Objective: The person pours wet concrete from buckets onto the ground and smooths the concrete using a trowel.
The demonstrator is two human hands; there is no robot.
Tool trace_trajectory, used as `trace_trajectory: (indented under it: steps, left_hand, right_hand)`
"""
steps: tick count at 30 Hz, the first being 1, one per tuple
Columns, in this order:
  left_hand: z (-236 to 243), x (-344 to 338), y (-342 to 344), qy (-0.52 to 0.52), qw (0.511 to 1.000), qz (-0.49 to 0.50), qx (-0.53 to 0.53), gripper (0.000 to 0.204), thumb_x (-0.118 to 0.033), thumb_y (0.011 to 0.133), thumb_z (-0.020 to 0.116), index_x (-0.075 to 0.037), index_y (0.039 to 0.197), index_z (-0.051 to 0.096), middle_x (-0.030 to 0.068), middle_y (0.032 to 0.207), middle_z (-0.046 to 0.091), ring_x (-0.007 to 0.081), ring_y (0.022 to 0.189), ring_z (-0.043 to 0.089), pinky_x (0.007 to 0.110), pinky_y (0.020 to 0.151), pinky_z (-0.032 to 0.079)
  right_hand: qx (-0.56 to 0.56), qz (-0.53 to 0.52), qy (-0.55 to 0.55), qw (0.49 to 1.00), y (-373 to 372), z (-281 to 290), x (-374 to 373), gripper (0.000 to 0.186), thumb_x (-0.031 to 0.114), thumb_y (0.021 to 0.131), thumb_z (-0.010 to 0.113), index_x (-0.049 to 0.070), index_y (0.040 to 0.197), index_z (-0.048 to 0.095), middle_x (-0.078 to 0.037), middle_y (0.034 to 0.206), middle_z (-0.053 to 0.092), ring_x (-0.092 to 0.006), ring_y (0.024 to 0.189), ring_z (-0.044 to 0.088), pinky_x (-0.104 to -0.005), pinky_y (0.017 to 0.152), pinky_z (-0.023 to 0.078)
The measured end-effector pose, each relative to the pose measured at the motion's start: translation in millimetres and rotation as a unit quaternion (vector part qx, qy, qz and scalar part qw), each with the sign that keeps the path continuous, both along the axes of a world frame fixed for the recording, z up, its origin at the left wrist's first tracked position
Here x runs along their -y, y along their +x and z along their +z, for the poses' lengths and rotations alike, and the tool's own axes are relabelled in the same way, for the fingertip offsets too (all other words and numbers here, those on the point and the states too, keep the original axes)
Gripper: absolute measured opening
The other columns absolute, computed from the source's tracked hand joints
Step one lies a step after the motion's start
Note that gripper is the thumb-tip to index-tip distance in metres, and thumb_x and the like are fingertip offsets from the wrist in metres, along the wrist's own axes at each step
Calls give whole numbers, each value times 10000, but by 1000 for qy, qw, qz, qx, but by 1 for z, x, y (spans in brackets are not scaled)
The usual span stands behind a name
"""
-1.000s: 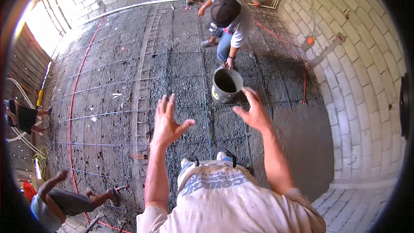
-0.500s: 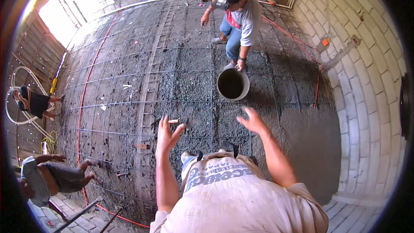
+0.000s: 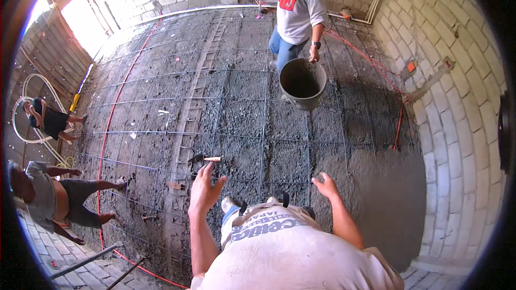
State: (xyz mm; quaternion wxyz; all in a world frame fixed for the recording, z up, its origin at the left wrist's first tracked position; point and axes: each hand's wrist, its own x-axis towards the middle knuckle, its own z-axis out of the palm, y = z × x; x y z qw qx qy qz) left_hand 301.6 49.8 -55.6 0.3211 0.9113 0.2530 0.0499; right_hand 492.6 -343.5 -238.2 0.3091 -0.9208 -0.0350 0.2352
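My left hand [image 3: 205, 189] is held out in front of me with the fingers up and the thumb apart, holding nothing. Just beyond its fingertips lies a trowel [image 3: 213, 159] with a pale handle and a dark blade, on the gravelly mix. My right hand [image 3: 326, 187] is also empty, its fingers spread over the edge of the wet concrete. Ahead of me, a co-worker [image 3: 301, 8] in a grey shirt and jeans grips a large grey bucket [image 3: 302, 100] by its rim. The bucket is tilted with its dark mouth toward me, off the ground; its contents cannot be made out.
A grid of steel rebar [image 3: 161, 132] crosses the rough ground. Smooth wet concrete [image 3: 395, 193] spreads at right beside a block wall [image 3: 457, 91]. A red hose [image 3: 110, 113] runs along the left. Two people, one in black [image 3: 49, 121] and one in grey [image 3: 43, 193], stand at left.
The co-worker has straightened up and lifted the bucket, moving it up and slightly right. My right hand has drawn closer to me. The person in grey at lower left has shifted stance.
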Motion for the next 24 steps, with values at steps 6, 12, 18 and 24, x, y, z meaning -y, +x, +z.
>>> trace_trajectory:
  steps: [6,12,18,24]
  left_hand:
    - [16,28,45,51,990,-129,-29,668,-397,858,627,-1,1351,412,220,1349,448,362,1220,470,420,988,416]
    - [-39,21,35,-21,991,-117,-56,672,-431,838,645,8,1312,463,227,1289,509,349,1190,508,406,989,417]
    - [-234,-31,-67,-156,958,237,-47,591,-463,839,618,40,1147,576,253,1053,638,381,1023,601,408,899,457]
    - [-253,11,-218,-195,843,462,-193,626,-516,809,631,84,986,628,219,954,669,289,947,635,374,808,469]
  right_hand:
    - [85,45,64,993,10,46,-22,660,437,813,668,-28,1253,509,-257,1217,566,-373,1170,527,-406,970,421]
    - [-7,26,34,999,-17,-24,26,608,444,810,671,7,1216,553,-245,1149,610,-343,1116,574,-403,922,454]
    - [-284,-191,-36,939,-88,-145,128,565,449,810,659,-10,1135,606,-197,1109,640,-308,1075,589,-408,891,467]
    - [-225,-159,12,961,-127,-163,163,460,433,816,646,-22,873,662,-128,873,634,-233,816,568,-367,732,471]
